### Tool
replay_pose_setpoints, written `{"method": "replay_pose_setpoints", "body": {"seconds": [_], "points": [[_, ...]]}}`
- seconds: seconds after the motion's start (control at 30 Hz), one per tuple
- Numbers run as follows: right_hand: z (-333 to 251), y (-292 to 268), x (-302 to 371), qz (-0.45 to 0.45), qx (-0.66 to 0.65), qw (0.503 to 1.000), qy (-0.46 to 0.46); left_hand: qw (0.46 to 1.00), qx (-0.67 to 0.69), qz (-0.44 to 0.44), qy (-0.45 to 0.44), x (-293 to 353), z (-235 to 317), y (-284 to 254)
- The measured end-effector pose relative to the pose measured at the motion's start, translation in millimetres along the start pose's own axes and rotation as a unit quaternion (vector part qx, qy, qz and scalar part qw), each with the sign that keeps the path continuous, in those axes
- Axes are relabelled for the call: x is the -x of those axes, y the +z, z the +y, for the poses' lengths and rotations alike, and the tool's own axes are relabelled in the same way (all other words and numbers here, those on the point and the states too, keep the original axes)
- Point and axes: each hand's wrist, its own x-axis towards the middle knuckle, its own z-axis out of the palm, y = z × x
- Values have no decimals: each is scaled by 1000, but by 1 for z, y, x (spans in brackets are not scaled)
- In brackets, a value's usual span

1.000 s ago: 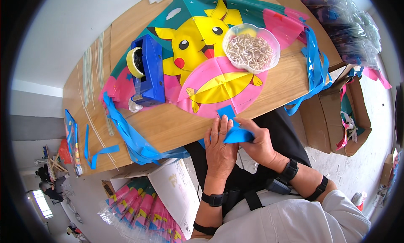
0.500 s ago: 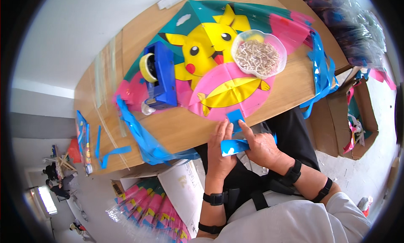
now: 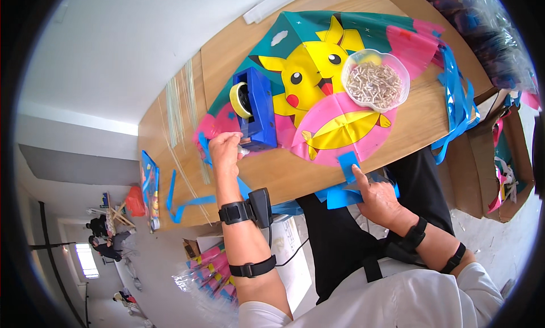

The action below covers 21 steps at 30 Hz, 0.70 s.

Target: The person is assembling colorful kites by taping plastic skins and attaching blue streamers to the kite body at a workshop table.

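Observation:
A kite sheet of thin plastic, printed with a yellow cartoon animal on green and pink, lies spread on the table. At its near tip is a blue plastic strip, which hangs over the table edge. My right hand presses the strip with an outstretched index finger, its other fingers curled. A blue tape dispenser with a yellowish tape roll stands on the sheet's left part. My left hand pinches at the dispenser's near end, on the clear tape, which itself barely shows.
A clear bowl of small pale tubes sits on the sheet. Thin clear rods lie along the wooden table. More blue ribbons hang at the right edge. Below right stands an open carton; bundled printed sheets lie below left.
My left hand has left the blue strip and reached forward and left to the tape dispenser. My right hand stays at the strip, its index finger pressing on it. The view has shifted.

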Motion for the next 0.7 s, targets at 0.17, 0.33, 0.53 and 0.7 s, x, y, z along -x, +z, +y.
{"method": "replay_pose_setpoints", "body": {"seconds": [0.17,0.33,0.53,0.7], "points": [[-1,-2,0,-12,0,1000,11,990,118,-64,-40,-2,6,4],[-2,-3,0,-14,-5,1000,12,967,244,-76,-13,-6,-15,0],[-2,-3,0,-20,-3,1000,18,931,347,-101,48,5,-27,-3],[-3,-3,-1,-26,-2,999,25,909,395,-106,74,12,-38,-4]]}}
